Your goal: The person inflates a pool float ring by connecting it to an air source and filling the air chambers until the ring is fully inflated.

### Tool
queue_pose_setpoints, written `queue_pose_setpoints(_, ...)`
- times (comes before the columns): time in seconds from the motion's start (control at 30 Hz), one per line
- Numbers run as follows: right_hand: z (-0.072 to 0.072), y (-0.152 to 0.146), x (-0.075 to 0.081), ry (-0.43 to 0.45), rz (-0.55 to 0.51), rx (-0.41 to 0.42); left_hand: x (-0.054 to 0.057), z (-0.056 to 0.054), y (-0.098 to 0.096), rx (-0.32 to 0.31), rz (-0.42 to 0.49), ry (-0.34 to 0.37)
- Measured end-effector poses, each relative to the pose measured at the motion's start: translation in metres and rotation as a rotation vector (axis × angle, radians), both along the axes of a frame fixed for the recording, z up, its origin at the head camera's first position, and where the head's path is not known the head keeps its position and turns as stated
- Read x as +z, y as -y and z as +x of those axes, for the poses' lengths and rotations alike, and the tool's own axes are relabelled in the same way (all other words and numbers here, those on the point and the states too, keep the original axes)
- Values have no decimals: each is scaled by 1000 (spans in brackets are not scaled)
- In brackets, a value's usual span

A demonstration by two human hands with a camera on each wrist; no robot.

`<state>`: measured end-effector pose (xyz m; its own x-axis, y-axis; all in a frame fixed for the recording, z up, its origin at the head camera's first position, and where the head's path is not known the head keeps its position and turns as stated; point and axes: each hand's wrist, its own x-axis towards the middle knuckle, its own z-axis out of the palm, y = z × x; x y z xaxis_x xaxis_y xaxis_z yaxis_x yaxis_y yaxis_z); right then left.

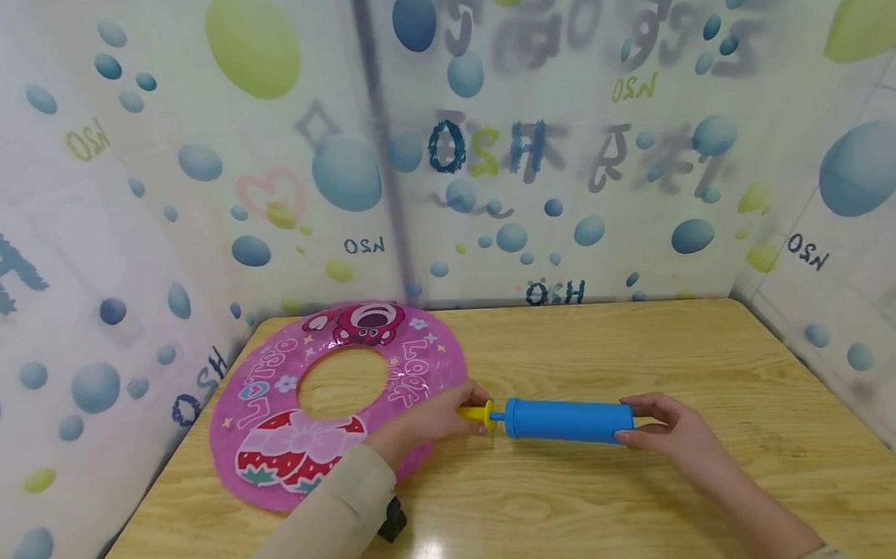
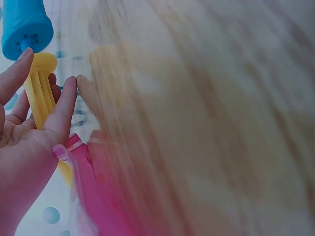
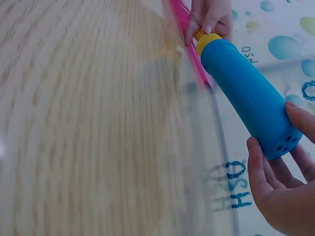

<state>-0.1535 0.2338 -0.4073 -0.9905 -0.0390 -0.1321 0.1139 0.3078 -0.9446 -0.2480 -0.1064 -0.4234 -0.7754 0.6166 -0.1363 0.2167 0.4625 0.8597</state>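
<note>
A blue hand pump [image 1: 570, 421] with a yellow handle [image 1: 478, 414] lies sideways between the two hands, close over the table. The left hand [image 1: 445, 411] holds the yellow handle, its fingers and thumb around it; the left wrist view shows the handle [image 2: 40, 93] against the palm. At the other end, the right hand [image 1: 668, 427] grips the pump's blue body by its end cap, which has small holes [image 3: 286, 143]. A short stretch of blue rod shows between handle and body. Beneath the left forearm lies a pink swim ring [image 1: 254, 405], flat, with strawberry and bear prints.
The wooden table [image 1: 616, 514] ends at patterned curtains [image 1: 599, 139] with blue and green dots, at the back and both sides. A small black object [image 1: 393, 519] shows by the left sleeve [image 1: 330, 510].
</note>
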Motion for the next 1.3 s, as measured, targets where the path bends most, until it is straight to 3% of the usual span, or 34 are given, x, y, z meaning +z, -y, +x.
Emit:
queue_pose_setpoints(0.33,-5,23,-6,23,-11,-3,-3,1,0,-7,-14,-31)
queue_pose_setpoints(0.53,-5,23,-5,28,11,-7,-4,1,1,2,-23,-35)
queue_pose_setpoints(0.7,-2,7,-1,24,29,5,-3,1,0,1,0,-28)
queue_pose_setpoints(1.0,8,-38,-2,9,-40,4,0,2,-3,17,-19,-27)
queue_pose_setpoints(1.3,17,-77,-2,19,32,-27,0,1,-4,24,-34,-24)
